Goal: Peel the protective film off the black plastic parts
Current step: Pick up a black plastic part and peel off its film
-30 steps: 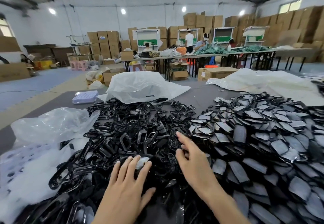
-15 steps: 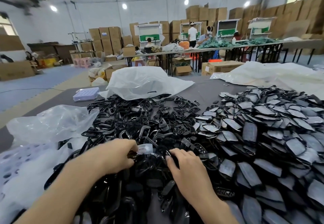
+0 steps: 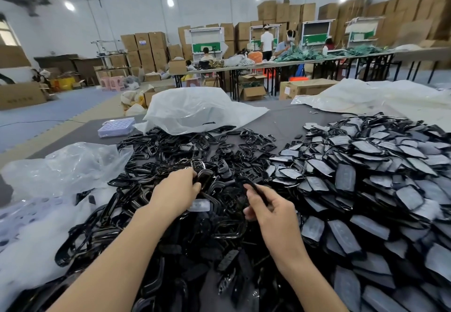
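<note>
A large heap of glossy black plastic frame parts (image 3: pixel 185 155) covers the middle of the grey table (image 3: pixel 288 121). To the right lies a second heap of flat black parts with greyish film (image 3: pixel 366 177) on them. My left hand (image 3: pixel 175 190) reaches into the frame heap, its fingers curled round a black frame part (image 3: pixel 206 177). My right hand (image 3: pixel 271 210) pinches a thin black plastic part (image 3: pixel 255 189) lifted just above the pile. A small clear piece of film (image 3: pixel 199 206) lies between my hands.
Crumpled clear plastic bags (image 3: pixel 63 165) lie at the left, a white bag (image 3: pixel 195 109) at the back and another (image 3: pixel 380 96) at the back right. A small lilac tray (image 3: pixel 116 127) sits on the far left of the table. People work at long tables (image 3: pixel 280 65) beyond, among stacked cartons.
My right hand has lifted out of the pile with a thin black part pinched in it. My left hand has moved forward and taken hold of a frame part.
</note>
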Available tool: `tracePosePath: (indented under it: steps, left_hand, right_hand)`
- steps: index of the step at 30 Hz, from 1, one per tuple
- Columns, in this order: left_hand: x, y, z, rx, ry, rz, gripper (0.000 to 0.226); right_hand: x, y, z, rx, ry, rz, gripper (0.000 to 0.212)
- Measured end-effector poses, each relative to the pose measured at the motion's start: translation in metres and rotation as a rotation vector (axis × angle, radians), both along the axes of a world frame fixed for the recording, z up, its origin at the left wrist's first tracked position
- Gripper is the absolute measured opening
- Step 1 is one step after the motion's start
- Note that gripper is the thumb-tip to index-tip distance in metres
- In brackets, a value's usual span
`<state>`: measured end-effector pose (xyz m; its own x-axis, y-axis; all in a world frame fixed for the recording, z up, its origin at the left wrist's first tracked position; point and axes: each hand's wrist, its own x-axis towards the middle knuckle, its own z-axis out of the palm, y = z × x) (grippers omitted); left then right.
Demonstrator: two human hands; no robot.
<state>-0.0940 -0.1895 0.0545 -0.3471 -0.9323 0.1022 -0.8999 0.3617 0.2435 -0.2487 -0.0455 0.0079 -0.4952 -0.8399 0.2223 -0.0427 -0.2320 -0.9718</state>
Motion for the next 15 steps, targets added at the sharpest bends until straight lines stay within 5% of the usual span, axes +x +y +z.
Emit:
tracePosePath:
  steps: [8, 15]
  left_hand:
    - [0.026, 0.025, -0.004, -0.158, 0.22, -0.135, 0.026]
    - [0.027, 0.071, -0.013, -0.162, 0.253, -0.326, 0.022]
  right_hand:
    - [-0.011, -0.001, 0.011, -0.119, -0.611, 0.141, 0.026]
    - [-0.019, 0.002, 0.018, -0.229, -0.941, 0.28, 0.022]
